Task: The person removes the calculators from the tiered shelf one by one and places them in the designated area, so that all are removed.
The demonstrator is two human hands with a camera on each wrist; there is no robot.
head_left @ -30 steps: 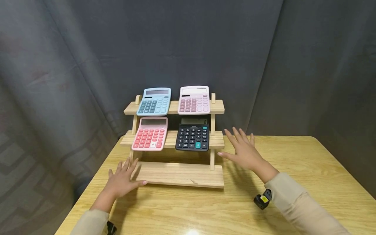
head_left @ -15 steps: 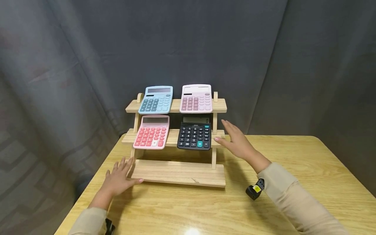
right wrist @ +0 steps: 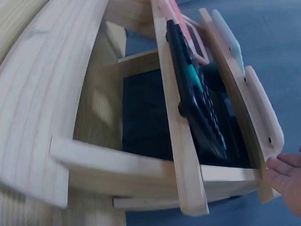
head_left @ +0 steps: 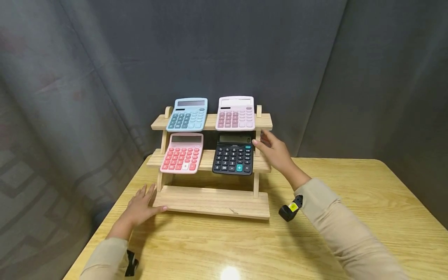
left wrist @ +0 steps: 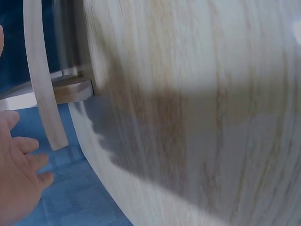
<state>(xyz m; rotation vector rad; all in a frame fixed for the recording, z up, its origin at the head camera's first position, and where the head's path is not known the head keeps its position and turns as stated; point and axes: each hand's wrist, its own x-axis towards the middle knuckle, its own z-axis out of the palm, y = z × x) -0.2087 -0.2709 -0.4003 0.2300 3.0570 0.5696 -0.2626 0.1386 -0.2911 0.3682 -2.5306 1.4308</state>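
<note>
A three-tier wooden stand (head_left: 210, 202) holds calculators on its upper two shelves. At the top lie a blue calculator (head_left: 187, 115) and a lilac calculator (head_left: 236, 113); below them are a pink calculator (head_left: 182, 153) and a black calculator (head_left: 232, 154), its display showing 0. My right hand (head_left: 278, 154) reaches to the stand's right side, thumb by the black calculator's upper right edge; in the right wrist view its fingers (right wrist: 280, 167) are near the lilac calculator. My left hand (head_left: 138, 208), fingers spread, is beside the bottom shelf's left end. Whether either hand touches anything is unclear.
The stand sits on a light wooden table (head_left: 332, 202). A dark grey curtain (head_left: 273, 58) hangs behind and at both sides. Each wrist carries a small black device, the right one (head_left: 290, 209) with a yellow mark.
My right hand has moved forward and left, from beside the stand to near the black calculator's top, its fingers drawing closer together. The left hand has shifted only slightly. The calculators keep their places.
</note>
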